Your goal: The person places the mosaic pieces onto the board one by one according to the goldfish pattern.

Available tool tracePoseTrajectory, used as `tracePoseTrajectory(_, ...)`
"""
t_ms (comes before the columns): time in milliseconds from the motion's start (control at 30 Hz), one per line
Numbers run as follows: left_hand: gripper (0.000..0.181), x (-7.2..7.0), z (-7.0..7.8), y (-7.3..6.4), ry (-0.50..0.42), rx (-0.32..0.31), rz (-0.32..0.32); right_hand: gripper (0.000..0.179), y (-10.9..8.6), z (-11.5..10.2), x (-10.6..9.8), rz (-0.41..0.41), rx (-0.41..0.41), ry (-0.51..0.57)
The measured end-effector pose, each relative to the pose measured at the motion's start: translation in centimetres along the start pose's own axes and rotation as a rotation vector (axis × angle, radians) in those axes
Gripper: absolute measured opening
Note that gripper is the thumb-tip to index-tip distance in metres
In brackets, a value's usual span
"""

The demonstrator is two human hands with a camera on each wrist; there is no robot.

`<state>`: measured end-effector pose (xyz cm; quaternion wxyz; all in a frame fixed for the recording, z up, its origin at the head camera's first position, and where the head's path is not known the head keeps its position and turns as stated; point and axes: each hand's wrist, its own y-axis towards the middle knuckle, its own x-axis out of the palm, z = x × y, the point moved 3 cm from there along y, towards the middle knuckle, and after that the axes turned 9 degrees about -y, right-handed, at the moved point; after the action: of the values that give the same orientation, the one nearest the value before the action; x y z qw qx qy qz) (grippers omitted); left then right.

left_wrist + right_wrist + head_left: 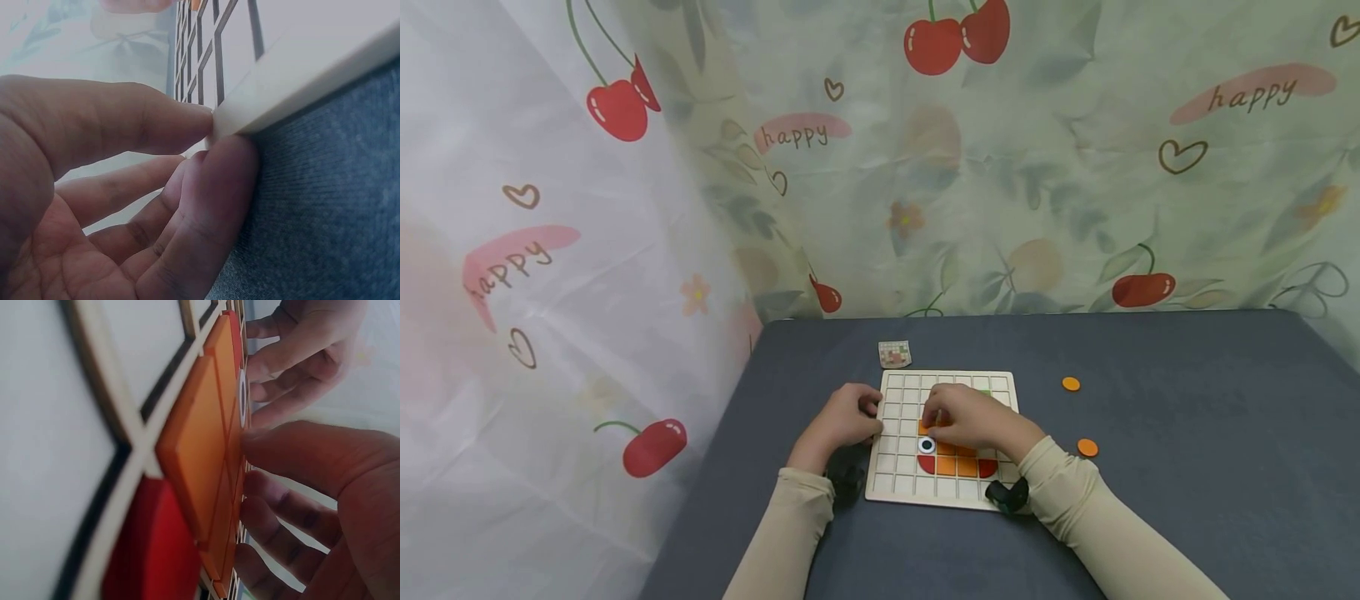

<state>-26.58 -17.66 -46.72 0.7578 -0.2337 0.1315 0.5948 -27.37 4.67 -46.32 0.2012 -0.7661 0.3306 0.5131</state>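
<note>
A pale wooden grid board (898,483) lies on the table. My left hand (847,421) is at its left edge, and in the left wrist view the thumb and a finger (219,181) pinch the rim (250,112). My right hand (970,415) reaches over the board with bent fingers. Its thumb (294,450) touches the orange tiles (200,444), other fingertips close beside; I cannot tell whether they pinch one. A round eye tile (927,445) sits just below the hand in the head view, above a row with red tiles (927,464) at both ends.
A small pattern card (895,354) lies behind the board. Two orange discs, the far disc (1071,384) and the near disc (1087,447), lie right of it. A bit of green tile (984,392) shows behind the right hand. A printed curtain (1037,167) hangs behind the table (1210,467).
</note>
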Motion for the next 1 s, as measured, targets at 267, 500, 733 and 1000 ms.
tracePoseTrajectory(267, 0.050, 0.3, 0.0, 0.0, 0.006, -0.002, -0.002, 0.006, -0.4, 0.0, 0.0, -0.004, 0.016, 0.001)
tracePoseTrajectory(500, 0.052, 0.4, 0.0, 0.0, 0.001, -0.001, -0.012, 0.008, -2.2, 1.0, -1.5, 0.032, 0.020, 0.029)
tracePoseTrajectory(733, 0.053, 0.2, 0.1, -0.1, 0.015, -0.013, 0.002, 0.010, -5.3, 3.4, -4.6, 0.085, 0.080, 0.050)
tracePoseTrajectory(1000, 0.050, 0.0, 0.0, 0.1, 0.020, -0.006, 0.004, 0.013, -9.4, 6.5, -6.5, 0.096, 0.161, 0.050)
